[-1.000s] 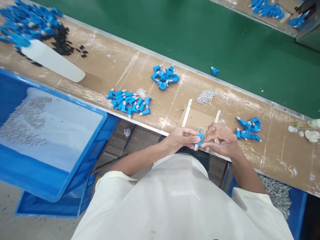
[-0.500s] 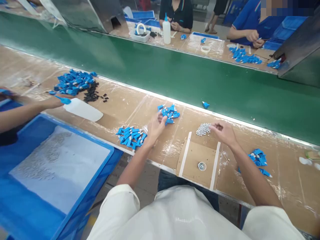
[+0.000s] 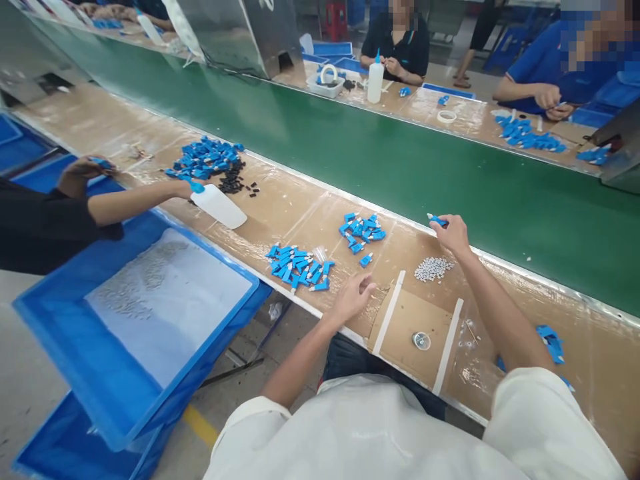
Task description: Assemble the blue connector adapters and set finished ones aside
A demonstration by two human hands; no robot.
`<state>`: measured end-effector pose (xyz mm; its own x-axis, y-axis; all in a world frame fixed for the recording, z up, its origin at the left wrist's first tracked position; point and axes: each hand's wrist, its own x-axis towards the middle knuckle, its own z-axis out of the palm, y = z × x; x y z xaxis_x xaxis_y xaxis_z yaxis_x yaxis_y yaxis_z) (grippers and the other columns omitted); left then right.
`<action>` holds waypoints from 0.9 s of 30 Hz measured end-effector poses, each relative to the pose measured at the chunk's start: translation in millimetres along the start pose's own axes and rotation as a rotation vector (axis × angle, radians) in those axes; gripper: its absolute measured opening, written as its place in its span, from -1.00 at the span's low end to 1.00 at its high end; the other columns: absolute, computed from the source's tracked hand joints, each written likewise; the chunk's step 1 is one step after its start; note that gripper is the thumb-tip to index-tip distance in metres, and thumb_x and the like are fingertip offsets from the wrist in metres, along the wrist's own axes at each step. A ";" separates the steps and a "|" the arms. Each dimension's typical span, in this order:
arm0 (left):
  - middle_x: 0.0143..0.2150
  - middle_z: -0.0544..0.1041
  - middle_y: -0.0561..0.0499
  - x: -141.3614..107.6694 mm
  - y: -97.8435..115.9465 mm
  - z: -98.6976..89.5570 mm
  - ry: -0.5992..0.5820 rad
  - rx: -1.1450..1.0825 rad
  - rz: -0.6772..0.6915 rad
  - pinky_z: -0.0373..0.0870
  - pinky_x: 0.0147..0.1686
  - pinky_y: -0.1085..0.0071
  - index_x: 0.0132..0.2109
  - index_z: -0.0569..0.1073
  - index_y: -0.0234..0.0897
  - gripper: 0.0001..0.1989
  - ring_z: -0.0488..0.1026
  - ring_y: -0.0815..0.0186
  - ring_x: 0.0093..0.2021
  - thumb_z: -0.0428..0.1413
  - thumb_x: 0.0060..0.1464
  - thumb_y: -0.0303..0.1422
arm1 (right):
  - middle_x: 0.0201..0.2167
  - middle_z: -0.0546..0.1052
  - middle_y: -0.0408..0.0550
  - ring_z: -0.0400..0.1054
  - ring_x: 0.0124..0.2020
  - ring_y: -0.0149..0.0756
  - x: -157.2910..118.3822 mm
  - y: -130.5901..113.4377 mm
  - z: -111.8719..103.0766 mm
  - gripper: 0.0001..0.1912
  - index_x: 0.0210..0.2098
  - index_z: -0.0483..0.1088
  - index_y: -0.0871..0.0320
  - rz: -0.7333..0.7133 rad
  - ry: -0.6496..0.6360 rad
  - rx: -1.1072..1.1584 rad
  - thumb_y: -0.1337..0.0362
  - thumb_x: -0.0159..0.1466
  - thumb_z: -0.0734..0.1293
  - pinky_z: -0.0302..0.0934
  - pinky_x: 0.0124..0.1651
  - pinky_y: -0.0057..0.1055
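My right hand [image 3: 451, 233] pinches a blue piece [image 3: 437, 219] with a white tip at the edge of the green belt [image 3: 320, 150]. Below it lies a pile of small grey-white bits [image 3: 433, 269]. My left hand [image 3: 354, 297] is over the table's near edge, fingers curled; whether anything is between them is too small to tell. Beyond it are a single blue piece [image 3: 367, 259] and a loose group of blue pieces [image 3: 362, 230]. Another blue pile [image 3: 299, 268] lies to its left. A small round dish [image 3: 421, 341] sits on taped cardboard [image 3: 400, 327].
At the left, another person's arm [image 3: 135, 200] reaches by a white bottle [image 3: 220, 205], a large blue pile [image 3: 205, 157] and black pieces [image 3: 231, 179]. A blue tray [image 3: 253, 283] with white sheet stands near. More blue pieces [image 3: 551, 343] lie right. People sit across the belt.
My right hand has moved from the grey-white pile to the belt edge and now holds the blue piece. My left hand has left the blue group and come nearer. The view has shifted left.
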<state>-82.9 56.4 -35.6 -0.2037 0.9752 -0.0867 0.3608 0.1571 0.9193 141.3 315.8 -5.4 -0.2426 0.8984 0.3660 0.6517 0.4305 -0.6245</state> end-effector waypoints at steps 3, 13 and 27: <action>0.09 0.56 -0.26 30.4 5.8 -1.1 0.021 0.051 0.040 0.48 0.11 0.17 0.04 0.56 -0.35 -0.72 0.58 0.13 0.01 0.16 0.21 -0.39 | -0.35 0.56 0.03 0.38 -0.42 -0.31 -39.7 -22.5 -18.2 -0.69 -0.26 0.55 0.26 0.107 -0.059 0.081 0.10 0.20 0.48 0.40 -0.23 -0.25; -0.13 0.64 -0.15 -26.7 61.6 28.6 -0.275 -0.606 -0.054 0.53 -0.13 0.38 -0.11 0.60 -0.32 -0.61 0.61 0.24 -0.15 0.26 0.16 -0.05 | -0.16 0.56 0.03 0.49 -0.13 -0.19 -179.2 -133.3 -98.7 -0.73 0.02 0.52 0.07 -0.235 -0.075 0.141 0.30 0.33 0.38 0.50 -0.14 -0.23; -0.38 0.60 -0.07 -47.0 95.8 23.2 -0.802 -0.993 -0.366 0.49 -0.43 0.53 -0.20 0.55 -0.42 -0.51 0.57 0.36 -0.44 0.44 -0.09 -0.09 | -0.16 0.65 0.04 0.57 -0.18 -0.21 -226.2 -139.1 -100.8 -0.57 0.12 0.45 0.06 -0.660 0.071 -0.043 0.54 0.31 0.34 0.52 -0.14 -0.26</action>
<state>-17.6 29.2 47.7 0.5681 0.7762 -0.2735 -0.4833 0.5837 0.6525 178.0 44.0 68.2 -0.5538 0.4384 0.7079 0.4110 0.8833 -0.2256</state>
